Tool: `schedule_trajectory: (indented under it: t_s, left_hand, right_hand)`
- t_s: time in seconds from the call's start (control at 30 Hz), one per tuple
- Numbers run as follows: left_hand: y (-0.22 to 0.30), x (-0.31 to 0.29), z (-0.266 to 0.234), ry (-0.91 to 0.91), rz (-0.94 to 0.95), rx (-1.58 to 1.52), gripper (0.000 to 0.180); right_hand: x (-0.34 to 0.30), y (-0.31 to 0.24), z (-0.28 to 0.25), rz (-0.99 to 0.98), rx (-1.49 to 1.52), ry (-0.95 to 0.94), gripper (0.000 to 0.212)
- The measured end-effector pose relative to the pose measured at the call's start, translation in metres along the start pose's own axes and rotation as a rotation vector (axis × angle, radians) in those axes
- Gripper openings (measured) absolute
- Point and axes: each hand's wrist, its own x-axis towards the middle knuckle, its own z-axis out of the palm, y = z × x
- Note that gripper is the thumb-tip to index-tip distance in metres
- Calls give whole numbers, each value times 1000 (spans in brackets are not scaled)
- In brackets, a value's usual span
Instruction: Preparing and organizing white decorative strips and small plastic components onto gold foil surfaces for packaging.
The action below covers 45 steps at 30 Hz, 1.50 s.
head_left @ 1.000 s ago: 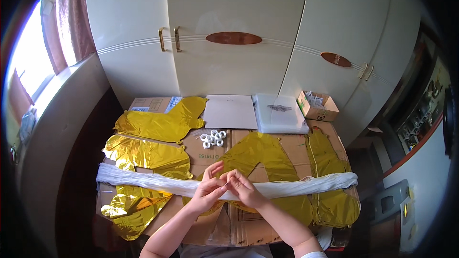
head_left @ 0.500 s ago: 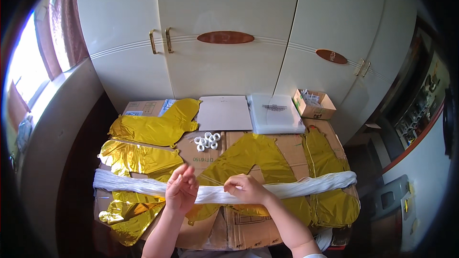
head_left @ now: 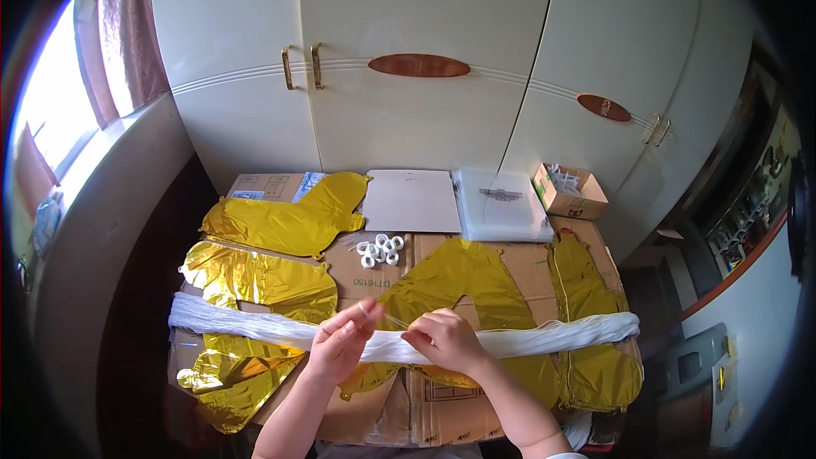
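One thin pale strand runs between your two hands, just above the long white skein that lies crosswise over the work surface. Your right hand pinches the strand near its thumb and forefinger, the other fingers curled in, knuckles up. Your left hand is partly open, its palm turned inward and its fingertips at the strand's other end; you cannot tell from this view whether they press tight on it.

Beneath the skein, and sticking out on both sides of it, lie flat shiny gold foil shapes: a central foil that forks toward you, a left foil with bright glare, and a right foil near the table's edge. Another, the far-left foil, lies beyond the skein. Flattened brown cardboard covers the surface under all this.

Past your hands sits a small cluster of white rings. Behind it, side by side, are a pale flat board, a stack of clear plastic sheets and a small open carton holding translucent pieces. Cream cabinet doors with brass-coloured handles rise behind the table.
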Motion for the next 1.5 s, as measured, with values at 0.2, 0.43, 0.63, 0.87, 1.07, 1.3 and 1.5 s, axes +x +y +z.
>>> schedule_trajectory:
  t_s: [0.2, 0.43, 0.63, 0.87, 1.07, 1.3, 1.5]
  left_hand:
    - [2, 8, 10, -41, 360, 1603, 15]
    - [-4, -1, -18, -44, -106, -98, 22]
    - [5, 11, 5, 219, 191, 869, 45]
    - [4, 0, -15, 10, 33, 990, 11]
    - [-6, 7, 0, 132, 122, 366, 22]
    - [10, 2, -4, -98, 3, 870, 15]
    - [9, 8, 22, 221, 36, 185, 21]
  right_hand:
    - [4, -11, -8, 22, 51, 91, 18]
    - [7, -7, -7, -81, -82, 65, 20]
    - [4, -5, -5, -74, 19, 43, 15]
    - [5, -8, -10, -52, -28, 122, 15]
    - [3, -6, 1, -81, 45, -11, 14]
    - [3, -13, -12, 36, 200, 73, 10]
    - [0, -3, 5, -61, 135, -14, 12]
